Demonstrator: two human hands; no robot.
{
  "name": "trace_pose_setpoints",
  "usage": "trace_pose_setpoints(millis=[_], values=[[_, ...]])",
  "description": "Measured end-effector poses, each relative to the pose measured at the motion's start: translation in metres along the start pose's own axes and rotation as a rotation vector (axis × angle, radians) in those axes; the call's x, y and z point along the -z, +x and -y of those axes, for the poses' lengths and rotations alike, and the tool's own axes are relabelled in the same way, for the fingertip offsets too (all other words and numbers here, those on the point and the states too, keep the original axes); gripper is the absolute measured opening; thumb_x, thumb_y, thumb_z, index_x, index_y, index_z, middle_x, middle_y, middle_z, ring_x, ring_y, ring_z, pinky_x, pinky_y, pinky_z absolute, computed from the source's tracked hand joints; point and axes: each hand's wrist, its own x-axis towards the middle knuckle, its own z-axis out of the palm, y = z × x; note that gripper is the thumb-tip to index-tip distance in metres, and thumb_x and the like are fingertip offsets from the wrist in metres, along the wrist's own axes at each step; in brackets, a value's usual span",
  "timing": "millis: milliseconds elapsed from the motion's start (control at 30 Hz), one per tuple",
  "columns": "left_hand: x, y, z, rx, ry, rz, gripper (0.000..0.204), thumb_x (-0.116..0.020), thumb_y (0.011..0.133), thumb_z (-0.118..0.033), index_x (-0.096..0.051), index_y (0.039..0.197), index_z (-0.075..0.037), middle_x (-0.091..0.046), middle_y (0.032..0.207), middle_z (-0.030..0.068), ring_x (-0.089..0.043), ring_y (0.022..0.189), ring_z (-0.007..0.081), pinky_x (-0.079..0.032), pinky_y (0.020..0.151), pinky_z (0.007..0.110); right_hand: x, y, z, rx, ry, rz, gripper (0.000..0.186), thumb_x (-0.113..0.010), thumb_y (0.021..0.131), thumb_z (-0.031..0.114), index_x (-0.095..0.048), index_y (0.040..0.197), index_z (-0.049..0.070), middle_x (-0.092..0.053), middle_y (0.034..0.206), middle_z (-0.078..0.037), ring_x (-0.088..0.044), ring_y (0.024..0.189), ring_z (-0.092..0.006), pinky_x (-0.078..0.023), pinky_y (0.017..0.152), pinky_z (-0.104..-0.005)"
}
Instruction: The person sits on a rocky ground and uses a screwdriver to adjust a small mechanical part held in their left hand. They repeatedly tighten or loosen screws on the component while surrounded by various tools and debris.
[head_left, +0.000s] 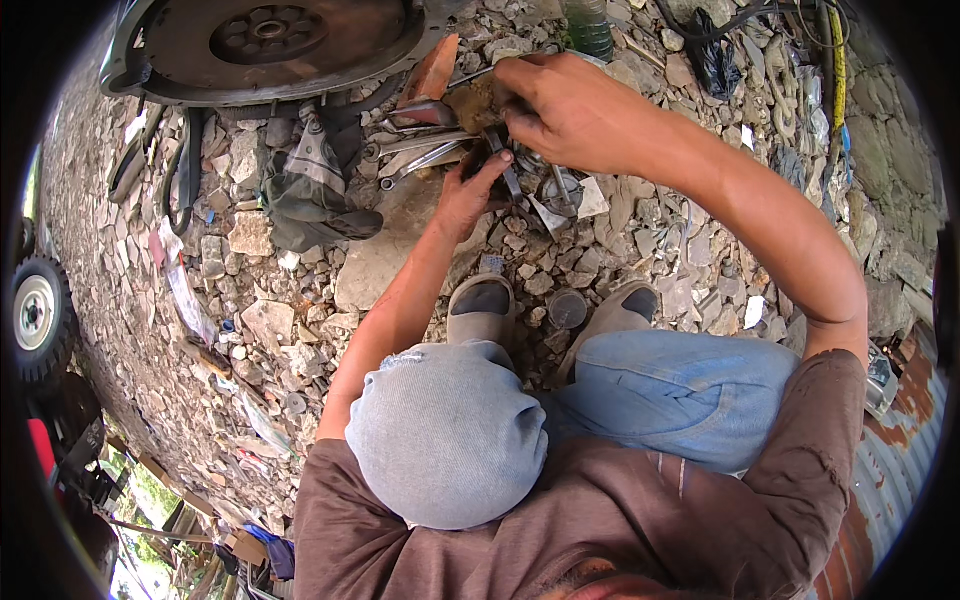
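My left hand (468, 200) is closed round a narrow grey metal part (511, 180), thumb on top and fingers mostly hidden beneath. Just above it, my right hand (565, 112) is curled shut with its fingertips pointing down. What those fingers hold, if anything, is hidden. A brownish lump (470, 106) lies beside the right fingertips. Several wrenches, one a shiny combination wrench (425, 163), lie left of the metal part. More small metal pieces (560, 190) rest on the stones under my right wrist.
A large round flywheel in its housing (265, 45) stands at the far left. A dark grey cloth (310, 200) lies below it. Broken stones (270, 325) cover the ground round my shoes (482, 308). A green plastic bottle (588, 28) stands beyond my right hand; a small wheel (38, 315) is at the left edge.
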Motion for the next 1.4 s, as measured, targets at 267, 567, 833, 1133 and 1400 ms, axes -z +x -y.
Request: trace_pose_setpoints(millis=[267, 567, 833, 1133, 1400], values=[[0.003, 0.000, 0.002, 0.021, -0.015, 0.025, 0.071, -0.078, 0.093, -0.037, -0.047, 0.148, -0.005, -0.064, 0.129, 0.0100, -0.068, 0.100, 0.0253, -0.061, 0.082, 0.046, -0.010, -0.015, 0.009, -0.221, 0.047, -0.166, 0.035, -0.067, 0.095, 0.033, -0.068, 0.090, -0.001, -0.067, 0.069, -0.023, -0.067, 0.070, -0.0458, -0.055, 0.064, -0.0523], [-0.006, -0.010, -0.007, 0.000, 0.071, -0.003, 0.075, -0.078, 0.092, -0.040, -0.047, 0.149, -0.003, -0.060, 0.134, 0.0122, -0.064, 0.112, 0.0260, -0.061, 0.082, 0.046, 0.009, -0.004, 0.025, -0.251, -0.319, 0.003, 0.044, -0.061, 0.096, 0.042, -0.076, 0.078, 0.005, -0.071, 0.070, -0.020, -0.072, 0.071, -0.0388, -0.059, 0.066, -0.0488], [-0.001, -0.002, -0.004, -0.006, 0.053, 0.005, 0.062, -0.075, 0.094, -0.040, -0.055, 0.138, -0.002, -0.067, 0.110, 0.0095, -0.069, 0.089, 0.0224, -0.063, 0.073, 0.043, 0.006, -0.006, 0.021, -0.116, -0.392, 0.026, 0.033, -0.063, 0.092, 0.036, -0.077, 0.078, 0.009, -0.071, 0.072, -0.019, -0.072, 0.070, -0.0387, -0.059, 0.067, -0.0493], [0.000, 0.000, -0.002, -0.015, 0.027, -0.005, 0.063, -0.076, 0.094, -0.037, -0.052, 0.141, -0.003, -0.065, 0.118, 0.0103, -0.071, 0.096, 0.0251, -0.064, 0.072, 0.043, 0.024, -0.008, -0.001, 0.269, -0.279, 0.219, 0.021, -0.072, 0.084, 0.028, -0.071, 0.089, 0.007, -0.070, 0.075, -0.019, -0.071, 0.077, -0.0392, -0.057, 0.069, -0.0489], [0.003, 0.005, 0.001, 0.022, 0.019, -0.019, 0.059, -0.076, 0.094, -0.037, -0.055, 0.137, -0.003, -0.067, 0.117, 0.0095, -0.070, 0.097, 0.0235, -0.063, 0.074, 0.045, 0.038, 0.004, 0.027, -0.184, -0.332, 0.379, 0.032, -0.070, 0.086, 0.030, -0.073, 0.094, 0.000, -0.072, 0.092, -0.024, -0.071, 0.092, -0.0410, -0.057, 0.080, -0.0502]])
